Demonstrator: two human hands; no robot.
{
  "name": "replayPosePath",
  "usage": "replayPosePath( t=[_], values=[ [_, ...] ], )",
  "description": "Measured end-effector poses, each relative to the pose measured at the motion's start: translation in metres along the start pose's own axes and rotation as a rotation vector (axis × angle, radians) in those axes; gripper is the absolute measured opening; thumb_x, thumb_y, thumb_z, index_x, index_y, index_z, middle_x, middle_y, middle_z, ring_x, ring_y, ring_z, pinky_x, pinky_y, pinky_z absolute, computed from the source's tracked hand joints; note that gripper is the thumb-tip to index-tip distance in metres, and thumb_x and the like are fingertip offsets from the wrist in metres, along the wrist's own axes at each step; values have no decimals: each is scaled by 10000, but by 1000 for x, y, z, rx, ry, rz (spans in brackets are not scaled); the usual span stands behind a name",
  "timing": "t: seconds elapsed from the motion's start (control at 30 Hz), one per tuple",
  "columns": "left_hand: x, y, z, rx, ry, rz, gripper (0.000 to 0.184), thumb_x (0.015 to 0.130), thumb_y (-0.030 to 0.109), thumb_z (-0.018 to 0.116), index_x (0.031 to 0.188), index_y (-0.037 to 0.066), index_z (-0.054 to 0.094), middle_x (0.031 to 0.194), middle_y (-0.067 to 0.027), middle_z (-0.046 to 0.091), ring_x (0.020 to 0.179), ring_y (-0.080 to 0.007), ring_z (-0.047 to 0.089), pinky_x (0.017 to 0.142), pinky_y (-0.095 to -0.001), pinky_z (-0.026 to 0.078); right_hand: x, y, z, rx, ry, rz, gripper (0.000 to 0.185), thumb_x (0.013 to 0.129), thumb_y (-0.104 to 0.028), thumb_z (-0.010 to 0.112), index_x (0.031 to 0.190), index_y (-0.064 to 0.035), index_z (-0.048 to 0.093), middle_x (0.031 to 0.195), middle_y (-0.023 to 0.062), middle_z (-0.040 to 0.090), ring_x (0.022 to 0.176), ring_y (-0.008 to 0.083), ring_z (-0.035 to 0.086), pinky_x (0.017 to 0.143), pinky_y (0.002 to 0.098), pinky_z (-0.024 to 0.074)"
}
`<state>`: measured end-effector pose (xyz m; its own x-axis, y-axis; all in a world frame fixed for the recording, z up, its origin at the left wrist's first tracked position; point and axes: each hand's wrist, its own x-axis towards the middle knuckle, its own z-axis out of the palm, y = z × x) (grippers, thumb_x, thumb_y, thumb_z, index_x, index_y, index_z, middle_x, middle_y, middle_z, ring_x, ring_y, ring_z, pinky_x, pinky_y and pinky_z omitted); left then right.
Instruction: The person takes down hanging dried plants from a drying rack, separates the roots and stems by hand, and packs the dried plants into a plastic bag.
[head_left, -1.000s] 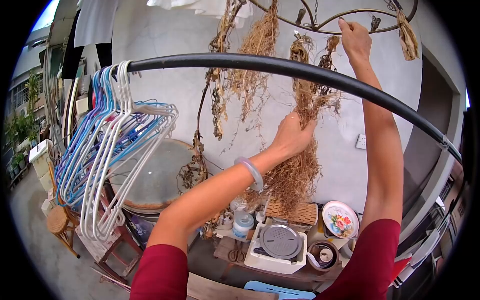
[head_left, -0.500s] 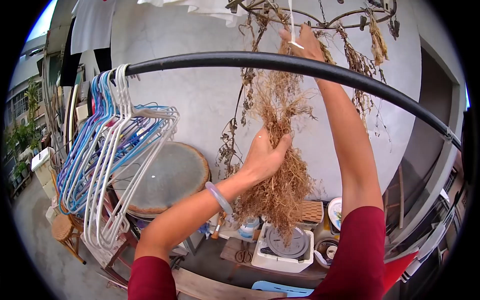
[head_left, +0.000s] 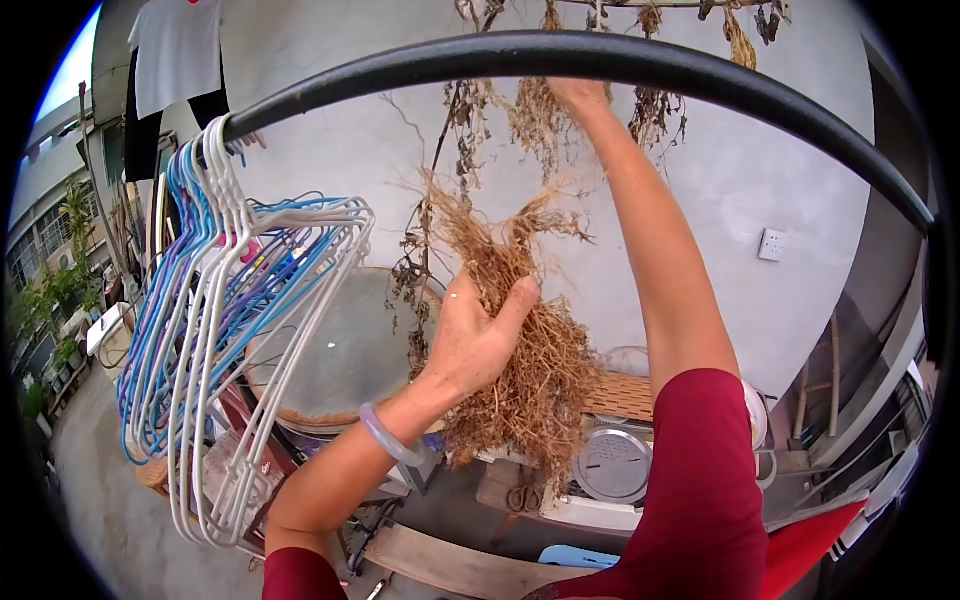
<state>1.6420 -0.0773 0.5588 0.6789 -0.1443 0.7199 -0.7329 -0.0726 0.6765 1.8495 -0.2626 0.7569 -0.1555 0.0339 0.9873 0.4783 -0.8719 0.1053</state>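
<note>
My left hand (head_left: 478, 335) is closed around a thick bundle of dried brown plants (head_left: 540, 370), thumb across its front. The bundle's tangled, root-like ends stick up above the fist, and the rest hangs down loosely. My right hand (head_left: 580, 95) is raised behind a black bar (head_left: 500, 55), which hides its fingers. Beside it is a pale dried bunch (head_left: 538, 118), one of several hanging from a rack (head_left: 690, 4) at the top edge; I cannot tell whether the hand touches it.
Many plastic hangers (head_left: 215, 330) crowd the bar's left end. Behind them stands a round table (head_left: 340, 340). Below are a wooden bench (head_left: 460, 565), a grey strainer-like lid (head_left: 612, 465), scissors (head_left: 524, 497) and a blue plastic piece (head_left: 578, 557). A pale wall (head_left: 700, 270) stands behind.
My left hand has brought the bundle down and left, apart from the plants hanging above. My right hand has dropped from the rack's rim to behind the bar. The view has shifted.
</note>
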Motion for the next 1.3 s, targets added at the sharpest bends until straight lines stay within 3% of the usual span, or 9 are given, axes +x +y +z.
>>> replayPosePath(
  t=[0.27,0.53,0.67,0.8,0.9,1.03,1.07,1.2,1.3],
  values=[
    [6,23,-12,-234,-13,-13,296,859,187,594,1025,-52,542,892,-75,605,813,-120,531,743,-281,440,6,-8,1,175,-179,32,384,875,-360,455,1043,-34,572,1060,211,572,1051,361,512,918,464,374],
    [43,58,4,81,-143,78,547,730,266,755,1123,-39,527,924,-100,603,790,-147,568,732,-291,479,11,-12,-57,189,-136,5,297,800,-274,618,880,0,535,696,121,573,705,241,570,685,378,452],
    [68,70,21,205,-73,12,364,739,188,704,1004,-37,596,840,-109,622,769,-146,563,705,-286,465,6,2,-91,345,-135,-63,179,827,-178,554,801,-12,493,686,119,512,675,198,525,623,358,418],
    [77,55,47,232,166,225,279,747,151,659,935,-50,614,760,-104,627,680,-119,542,660,-272,448,14,-1,-138,120,-352,-111,105,824,-135,527,818,-31,525,724,179,562,656,288,560,616,367,452],
    [89,51,59,204,261,265,355,696,212,661,617,-116,549,576,-263,562,577,-318,600,585,-418,456,15,-8,-166,-102,-463,-151,132,821,-165,514,854,-45,558,716,185,603,645,328,594,604,385,476],
    [112,57,78,90,141,129,380,685,224,650,601,-129,539,536,-240,542,550,-302,579,582,-422,445,15,2,-185,-213,-559,-209,156,829,-173,486,837,-30,549,692,183,601,620,315,596,579,390,475],
    [117,59,85,113,66,35,243,743,176,636,876,-28,625,697,-30,574,631,-91,477,580,-273,375,15,5,-189,-233,-552,-249,163,832,-174,478,829,-26,546,680,182,598,608,312,594,567,391,473],
    [142,70,108,-1,-23,-33,193,748,193,646,837,24,620,682,7,528,625,-98,440,596,-283,354,12,1,-219,-276,-533,-198,72,830,-98,493,865,-35,485,641,137,514,604,292,566,534,381,443],
    [152,84,119,-99,26,217,175,770,209,627,814,40,613,683,11,507,623,-112,427,604,-287,352,7,17,-230,-304,-476,-250,105,855,-146,464,856,-43,483,619,145,520,584,290,557,521,388,433]
  ],
)
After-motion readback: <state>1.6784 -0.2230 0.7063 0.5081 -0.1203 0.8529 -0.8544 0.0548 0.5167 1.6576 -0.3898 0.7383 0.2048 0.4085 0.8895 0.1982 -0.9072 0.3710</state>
